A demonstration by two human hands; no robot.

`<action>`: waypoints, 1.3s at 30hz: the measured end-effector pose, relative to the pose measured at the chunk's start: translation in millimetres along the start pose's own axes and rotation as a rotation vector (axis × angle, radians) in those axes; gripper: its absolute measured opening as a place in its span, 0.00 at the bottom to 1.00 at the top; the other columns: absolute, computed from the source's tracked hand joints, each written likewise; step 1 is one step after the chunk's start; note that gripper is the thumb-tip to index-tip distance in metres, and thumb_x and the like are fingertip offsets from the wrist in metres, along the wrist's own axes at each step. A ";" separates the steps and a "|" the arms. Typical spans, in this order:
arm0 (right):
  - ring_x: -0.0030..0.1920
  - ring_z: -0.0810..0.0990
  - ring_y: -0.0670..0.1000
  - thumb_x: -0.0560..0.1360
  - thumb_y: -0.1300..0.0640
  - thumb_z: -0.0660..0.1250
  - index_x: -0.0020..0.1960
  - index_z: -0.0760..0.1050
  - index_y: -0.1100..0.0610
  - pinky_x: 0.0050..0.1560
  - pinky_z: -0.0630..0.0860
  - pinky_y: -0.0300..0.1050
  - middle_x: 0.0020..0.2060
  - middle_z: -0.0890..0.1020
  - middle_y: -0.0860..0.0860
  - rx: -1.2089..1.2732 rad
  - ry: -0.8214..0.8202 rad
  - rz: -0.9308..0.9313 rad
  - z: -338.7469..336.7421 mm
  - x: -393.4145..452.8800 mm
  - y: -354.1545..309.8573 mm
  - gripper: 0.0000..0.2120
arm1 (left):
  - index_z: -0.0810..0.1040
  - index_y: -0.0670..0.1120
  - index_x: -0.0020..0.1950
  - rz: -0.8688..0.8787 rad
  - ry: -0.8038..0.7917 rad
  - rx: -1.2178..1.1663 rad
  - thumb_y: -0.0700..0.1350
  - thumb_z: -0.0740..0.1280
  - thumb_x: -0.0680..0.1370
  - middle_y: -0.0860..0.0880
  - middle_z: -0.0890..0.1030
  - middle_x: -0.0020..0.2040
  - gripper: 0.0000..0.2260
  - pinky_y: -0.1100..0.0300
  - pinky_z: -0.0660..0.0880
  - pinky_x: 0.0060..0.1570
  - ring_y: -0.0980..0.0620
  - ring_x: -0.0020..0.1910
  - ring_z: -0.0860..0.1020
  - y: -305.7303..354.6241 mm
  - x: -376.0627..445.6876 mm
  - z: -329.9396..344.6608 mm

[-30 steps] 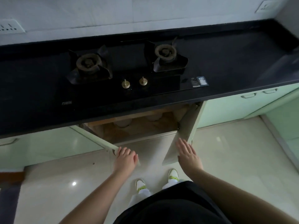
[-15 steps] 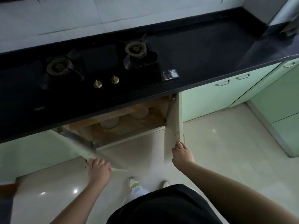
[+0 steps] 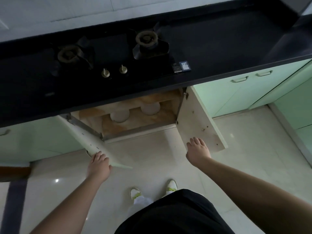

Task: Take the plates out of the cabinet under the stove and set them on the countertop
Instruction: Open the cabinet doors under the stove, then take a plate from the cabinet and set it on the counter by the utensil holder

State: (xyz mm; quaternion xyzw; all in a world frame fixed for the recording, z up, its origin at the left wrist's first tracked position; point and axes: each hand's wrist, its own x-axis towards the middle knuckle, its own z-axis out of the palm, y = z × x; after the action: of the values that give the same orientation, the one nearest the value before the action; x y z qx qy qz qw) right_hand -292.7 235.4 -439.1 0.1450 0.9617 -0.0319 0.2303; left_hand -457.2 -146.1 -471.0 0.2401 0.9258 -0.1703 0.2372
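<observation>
The cabinet under the stove stands open, and two white round plates (image 3: 119, 115) (image 3: 150, 108) show on its wooden shelf, partly hidden by the countertop edge. My left hand (image 3: 99, 164) grips the outer edge of the left cabinet door (image 3: 84, 137), fingers curled over it. My right hand (image 3: 197, 152) rests with fairly straight fingers on the pale inner face of the right cabinet door (image 3: 202, 119). The black countertop (image 3: 228, 44) carries the two-burner gas stove (image 3: 108, 53).
Two brass stove knobs (image 3: 114, 70) sit near the counter's front. Green cabinets with handles (image 3: 249, 78) run to the right and turn a corner. My feet in white shoes (image 3: 153, 190) stand on the glossy tiled floor in front of the opening.
Both cabinet doors have swung wider open, the left one outward to the left and the right one outward to the right, with my hands following them. More of the plates shows.
</observation>
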 end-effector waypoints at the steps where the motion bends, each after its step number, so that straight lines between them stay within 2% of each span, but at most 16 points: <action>1: 0.71 0.61 0.56 0.76 0.53 0.58 0.66 0.70 0.59 0.74 0.53 0.50 0.67 0.70 0.56 -0.015 0.012 -0.035 -3.3 1.3 -10.5 0.21 | 0.71 0.45 0.71 0.003 0.009 -0.023 0.54 0.55 0.82 0.48 0.67 0.75 0.21 0.52 0.47 0.76 0.46 0.78 0.53 -0.6 -3.3 1.5; 7: 0.76 0.54 0.56 0.78 0.53 0.56 0.75 0.59 0.59 0.76 0.47 0.52 0.76 0.60 0.57 -0.034 0.063 -0.194 -26.7 5.6 -93.2 0.27 | 0.74 0.43 0.67 -0.013 0.084 -0.088 0.52 0.57 0.80 0.46 0.70 0.72 0.20 0.51 0.48 0.76 0.47 0.78 0.55 -13.8 -35.9 18.8; 13: 0.75 0.56 0.56 0.78 0.52 0.56 0.76 0.57 0.59 0.75 0.51 0.52 0.75 0.61 0.56 -0.047 0.081 -0.265 -34.2 3.5 -175.8 0.28 | 0.74 0.44 0.68 -0.016 0.093 -0.091 0.52 0.56 0.80 0.45 0.70 0.73 0.21 0.51 0.49 0.76 0.48 0.79 0.53 -65.7 -75.2 52.4; 19: 0.74 0.58 0.56 0.79 0.51 0.53 0.77 0.57 0.57 0.74 0.54 0.52 0.75 0.62 0.54 -0.071 0.072 -0.318 -27.0 -3.6 -248.8 0.27 | 0.63 0.46 0.76 -0.069 0.049 -0.199 0.52 0.56 0.80 0.45 0.58 0.80 0.25 0.51 0.47 0.76 0.47 0.80 0.47 -114.4 -106.0 80.6; 24: 0.76 0.56 0.55 0.80 0.50 0.53 0.78 0.55 0.56 0.74 0.52 0.52 0.76 0.60 0.54 -0.084 0.071 -0.351 -28.9 -5.9 -297.8 0.28 | 0.65 0.45 0.75 -0.097 0.054 -0.228 0.51 0.56 0.81 0.44 0.55 0.80 0.24 0.54 0.47 0.76 0.48 0.80 0.47 -156.4 -117.8 94.6; 30: 0.76 0.56 0.55 0.80 0.48 0.54 0.77 0.55 0.55 0.75 0.53 0.52 0.77 0.60 0.54 -0.085 0.115 -0.357 -41.1 -4.7 -332.8 0.28 | 0.66 0.44 0.74 -0.178 0.019 -0.346 0.51 0.57 0.82 0.38 0.54 0.79 0.22 0.49 0.50 0.76 0.42 0.79 0.47 -177.5 -119.6 93.3; 35: 0.77 0.54 0.54 0.81 0.47 0.52 0.78 0.54 0.56 0.76 0.52 0.52 0.77 0.58 0.54 -0.085 0.127 -0.337 -49.5 -3.5 -339.3 0.28 | 0.64 0.45 0.76 -0.122 0.059 -0.312 0.51 0.56 0.82 0.42 0.54 0.80 0.22 0.52 0.48 0.76 0.44 0.79 0.47 -181.9 -115.0 86.5; 39: 0.76 0.56 0.54 0.81 0.47 0.53 0.78 0.54 0.55 0.75 0.54 0.52 0.76 0.60 0.54 -0.082 0.151 -0.329 -57.1 1.3 -338.8 0.28 | 0.63 0.45 0.76 -0.094 0.086 -0.268 0.51 0.56 0.82 0.41 0.54 0.80 0.22 0.51 0.47 0.76 0.44 0.79 0.48 -181.7 -106.7 74.8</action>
State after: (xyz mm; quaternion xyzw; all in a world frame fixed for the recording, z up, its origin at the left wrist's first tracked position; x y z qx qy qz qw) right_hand -418.0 -80.9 -390.6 -0.0216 0.9875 -0.0190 0.1550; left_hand -443.5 -367.2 -440.8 0.1700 0.9597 -0.0455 0.2189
